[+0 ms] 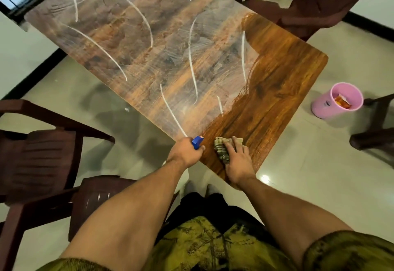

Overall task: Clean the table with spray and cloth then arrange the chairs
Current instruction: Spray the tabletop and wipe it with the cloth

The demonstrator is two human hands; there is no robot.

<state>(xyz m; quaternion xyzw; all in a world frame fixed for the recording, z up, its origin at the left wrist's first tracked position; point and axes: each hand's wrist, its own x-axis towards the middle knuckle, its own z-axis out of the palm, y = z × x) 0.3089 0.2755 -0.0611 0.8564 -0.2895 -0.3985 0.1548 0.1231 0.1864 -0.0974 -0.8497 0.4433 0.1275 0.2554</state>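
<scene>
Two hands: left fingers (200,148) round sprayer (197,141), right fingers (232,145) flat on cloth (220,150)

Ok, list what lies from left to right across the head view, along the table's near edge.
brown chair → left hand gripping the blue spray bottle → cloth under the right hand → pink bin

Left hand (186,150) is gripping a blue spray (197,142) at the table (283,83) edge while right hand (238,157) is pressing a cloth (221,150) flat on the wood, with dark chairs (40,155) and a pink bin (336,100) standing around.
</scene>
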